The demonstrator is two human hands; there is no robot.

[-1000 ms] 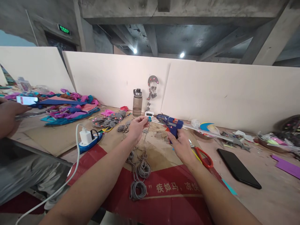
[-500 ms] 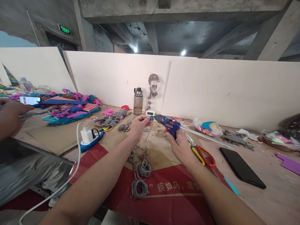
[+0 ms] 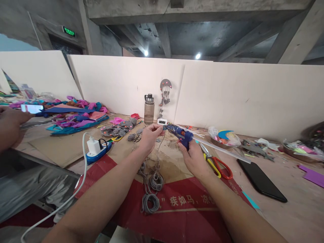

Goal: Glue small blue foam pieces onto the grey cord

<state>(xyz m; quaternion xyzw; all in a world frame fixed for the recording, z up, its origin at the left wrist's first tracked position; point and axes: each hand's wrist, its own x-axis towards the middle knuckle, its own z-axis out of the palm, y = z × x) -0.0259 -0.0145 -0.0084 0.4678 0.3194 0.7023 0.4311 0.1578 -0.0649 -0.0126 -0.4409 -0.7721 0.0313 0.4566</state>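
- Glue gun [image 3: 180, 134], blue with a clear stick out the back, sits in the right hand [image 3: 193, 158] above the cardboard-covered table [image 3: 291, 216], its nozzle pointing left at the left hand's fingertips.
- Since a second ago the gun has tipped lower and closed in; its nozzle now meets the small piece pinched in the left hand [image 3: 149, 136], so glue appears to be going on at that spot.
- Left-hand fingers [image 3: 157, 127] are pinched shut on a grey cord [image 3: 162, 141], which hangs down to loose coils [image 3: 152, 189] on the table.
- Right-hand fingers are wrapped closed round the gun's grip; whether the trigger is pressed cannot be told.
- Just right of that hand lie red-and-yellow scissors [image 3: 217, 165], and further right a black phone [image 3: 262, 185].
- Behind stand a water bottle [image 3: 149, 110] and a hanging grey ornament [image 3: 165, 91].
- At far left, another person's hand [image 3: 8, 126] is near a lit phone [image 3: 31, 108].
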